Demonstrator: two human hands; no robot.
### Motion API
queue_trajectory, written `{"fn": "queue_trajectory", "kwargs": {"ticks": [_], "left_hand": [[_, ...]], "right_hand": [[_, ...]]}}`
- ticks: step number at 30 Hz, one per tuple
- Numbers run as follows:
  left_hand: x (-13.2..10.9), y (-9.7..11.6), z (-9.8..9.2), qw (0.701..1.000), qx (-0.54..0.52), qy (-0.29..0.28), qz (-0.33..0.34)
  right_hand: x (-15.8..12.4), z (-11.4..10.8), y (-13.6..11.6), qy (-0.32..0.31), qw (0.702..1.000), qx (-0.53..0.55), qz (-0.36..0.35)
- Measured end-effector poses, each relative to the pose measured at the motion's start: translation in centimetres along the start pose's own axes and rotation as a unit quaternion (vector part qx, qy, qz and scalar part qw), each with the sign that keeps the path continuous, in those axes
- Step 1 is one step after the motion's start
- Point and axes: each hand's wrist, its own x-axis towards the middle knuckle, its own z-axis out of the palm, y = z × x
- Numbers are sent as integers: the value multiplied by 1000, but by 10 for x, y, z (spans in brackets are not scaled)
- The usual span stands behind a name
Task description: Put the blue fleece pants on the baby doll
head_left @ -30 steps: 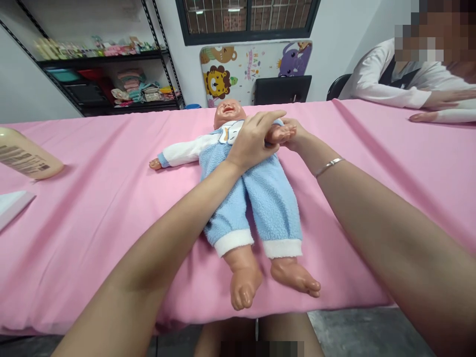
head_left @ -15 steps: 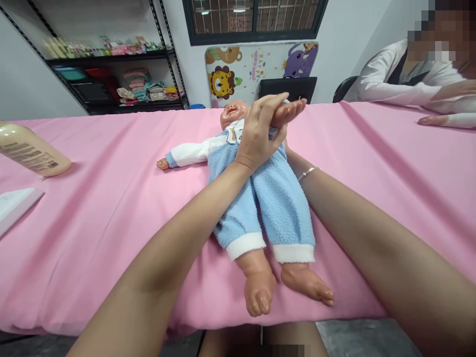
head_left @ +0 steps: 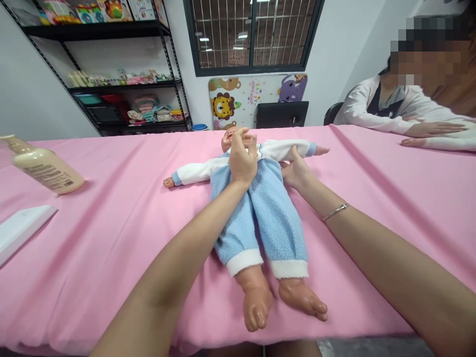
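A baby doll (head_left: 284,213) in fuzzy blue trousers and a white-sleeved top lies on its back, feet towards me, both arms spread sideways. My left hand (head_left: 243,157) is over its upper chest, fingers stretched up by the chin and thumb apart. It hides part of the chest and face; I cannot tell how firmly it touches. At the doll's side, under the sleeve (head_left: 280,148) on the right, is my right hand (head_left: 297,172). Its raised thumb overlaps the sleeve and its fingers point in at the armpit, spread from the thumb, not closed round the arm.
A pink cloth (head_left: 122,258) covers the table. To the left stand a tilted-looking pump bottle (head_left: 50,171) and a white flat box (head_left: 24,228). Across the table's right end sits another person (head_left: 372,106), forearms on the cloth. A black shelf (head_left: 122,89) and a dark screen (head_left: 280,115) are behind.
The doll's arm on the right, earlier raised across the body in my left hand, now lies stretched outward. My left hand has let go and moved left; my right hand now shows beside the sleeve.
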Motion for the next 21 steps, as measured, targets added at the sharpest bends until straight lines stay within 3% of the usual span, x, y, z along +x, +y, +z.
{"fn": "queue_trajectory", "kwargs": {"ticks": [5,8,10,13,16,18,21], "left_hand": [[8,5,-5,970,-49,12,-238],[23,10,-19,928,-94,-34,-359],[33,10,-37,910,-91,-70,-399],[39,7,-71,915,40,-180,-359],[33,6,-98,877,188,-334,-289],[28,6,-106,882,199,-321,-283],[21,2,-108,924,151,-181,-301]], "right_hand": [[0,-6,2,68,995,65,13],[-9,-1,2,73,996,16,43],[-16,1,3,69,996,-13,53],[-27,2,4,70,994,-72,44],[-31,-4,5,-2,984,-173,-31],[-27,-8,5,-63,958,-257,-110],[-12,-12,7,-63,933,-309,-174]]}}
